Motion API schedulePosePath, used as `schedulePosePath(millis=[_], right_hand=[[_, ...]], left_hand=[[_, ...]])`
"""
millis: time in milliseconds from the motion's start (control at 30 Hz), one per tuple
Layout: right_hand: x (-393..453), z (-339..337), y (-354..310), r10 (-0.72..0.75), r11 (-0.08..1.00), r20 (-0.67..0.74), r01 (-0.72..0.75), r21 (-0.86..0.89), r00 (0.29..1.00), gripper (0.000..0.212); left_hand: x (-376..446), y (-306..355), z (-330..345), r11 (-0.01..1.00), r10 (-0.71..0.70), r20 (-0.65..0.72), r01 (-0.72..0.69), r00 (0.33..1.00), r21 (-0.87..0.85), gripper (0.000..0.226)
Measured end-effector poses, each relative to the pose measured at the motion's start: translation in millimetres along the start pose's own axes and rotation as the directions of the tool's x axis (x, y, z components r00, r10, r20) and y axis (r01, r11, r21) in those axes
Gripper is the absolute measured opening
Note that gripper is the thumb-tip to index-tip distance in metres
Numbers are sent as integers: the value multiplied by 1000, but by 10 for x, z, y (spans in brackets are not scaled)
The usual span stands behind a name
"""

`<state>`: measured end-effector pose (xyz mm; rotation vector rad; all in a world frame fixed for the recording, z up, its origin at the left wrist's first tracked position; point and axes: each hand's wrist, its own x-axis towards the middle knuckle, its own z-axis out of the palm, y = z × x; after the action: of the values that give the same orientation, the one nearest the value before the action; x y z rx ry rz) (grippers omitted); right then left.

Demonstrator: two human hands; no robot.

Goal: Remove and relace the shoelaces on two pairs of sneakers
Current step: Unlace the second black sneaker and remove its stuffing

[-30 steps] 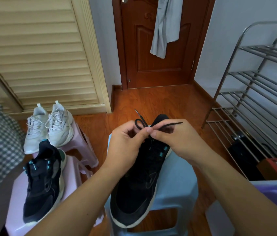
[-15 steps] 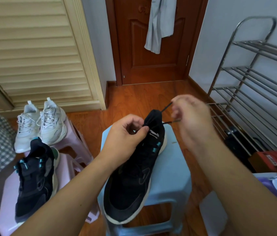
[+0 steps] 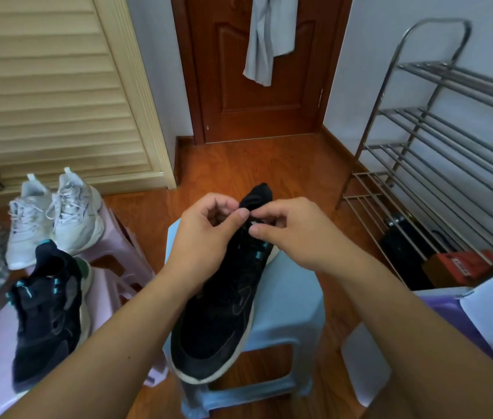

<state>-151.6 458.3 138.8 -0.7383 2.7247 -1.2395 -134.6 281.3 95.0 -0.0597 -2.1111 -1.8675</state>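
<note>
The right hand [image 3: 296,237] has been brought back from its outward pull to the black mesh sneaker [image 3: 224,297] at the light-blue plastic stool's [image 3: 293,300] far edge. Both it and the left hand [image 3: 205,234] are pinched together, probably on the hidden lace; tightening seems finished.

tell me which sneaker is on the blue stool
The black sneaker under both hands, alone on the blue stool. The other black sneaker and the white pair sit on pink stools.

Both hands' fingertips cover the black sneaker's [image 3: 224,303] top eyelets; whether they pinch a lace cannot be told.
</note>
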Motion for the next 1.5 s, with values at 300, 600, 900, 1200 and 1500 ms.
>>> schedulePosePath(millis=[300,600,900,1200,1500], right_hand=[[41,-513,446,535,202,-32,-91,975,845,18],[-48,-234,400,252,791,-115,-136,596,961,45],[12,203,289,291,953,-356,-236,190,888,19],[-18,-424,806,755,594,-77,-630,499,651,16],[-12,84,141,-133,958,-81,107,-266,988,21]], left_hand=[[-40,29,-40,875,113,143,-166,983,454,21],[-29,277,-13,894,-160,103,188,982,-407,23],[131,438,-769,739,-108,122,162,987,-654,25],[208,-340,-1533,311,-458,-294,461,839,831,34],[-780,172,15,494,-339,121,67,933,867,106]])
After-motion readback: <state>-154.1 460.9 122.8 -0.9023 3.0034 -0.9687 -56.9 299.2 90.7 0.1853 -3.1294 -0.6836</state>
